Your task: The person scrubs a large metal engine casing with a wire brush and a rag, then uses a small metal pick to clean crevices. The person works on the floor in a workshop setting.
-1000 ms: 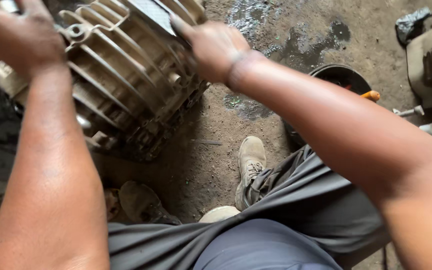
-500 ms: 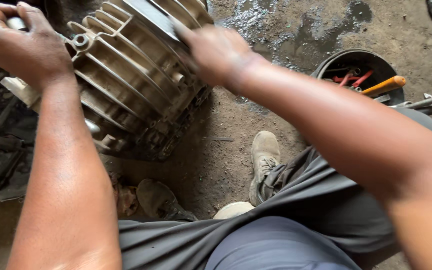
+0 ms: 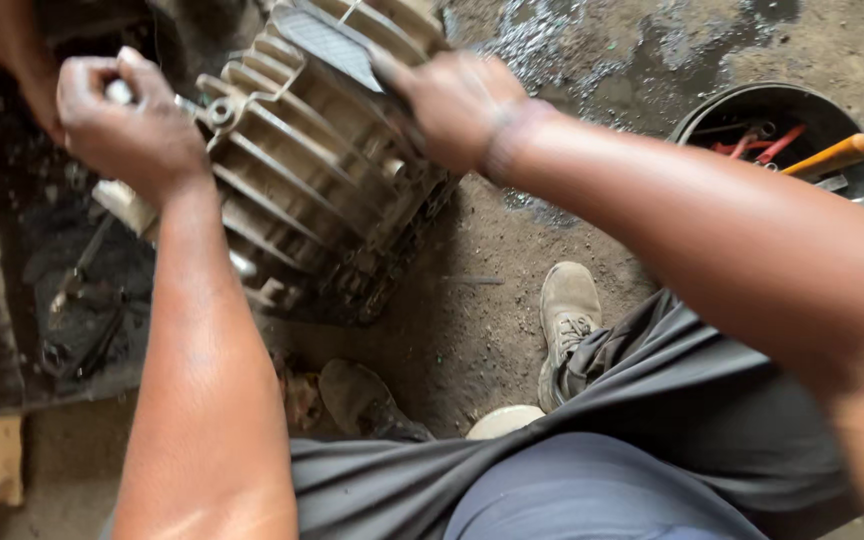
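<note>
**Finned motor housing held steady while a fitting at its end was worked**

The finned motor housing [image 3: 322, 160], a dirty beige casting, lay tilted on its side on the dirt floor [image 3: 472, 330], its upper end toward the top of the view. The left hand [image 3: 132, 125] was closed into a fist around a small metal handle or shaft end [image 3: 119, 92] at the housing's left end; what that piece engaged was hidden by the fingers. The right hand [image 3: 457, 105] lay on the upper flank of the housing, fingers spread and pressing against the fins beside a grey nameplate [image 3: 327, 40]; it braced the casting and gripped nothing separate.

In my judgement the step in hand was loosening or turning a fastener or shaft at the end of the housing, with the right hand acting as a steady. The next move appeared to call for firm counter-pressure from the right hand so the casting did not roll, and a square pull or turn from the left.

A black tub [image 3: 782, 110] holding red-handled tools and an orange-handled tool [image 3: 837, 155] stood well apart to the right. A dark tray [image 3: 12, 300] with oily tools lay to the left. The person's shoes [image 3: 567, 310] rested on the floor just below the housing.
</note>
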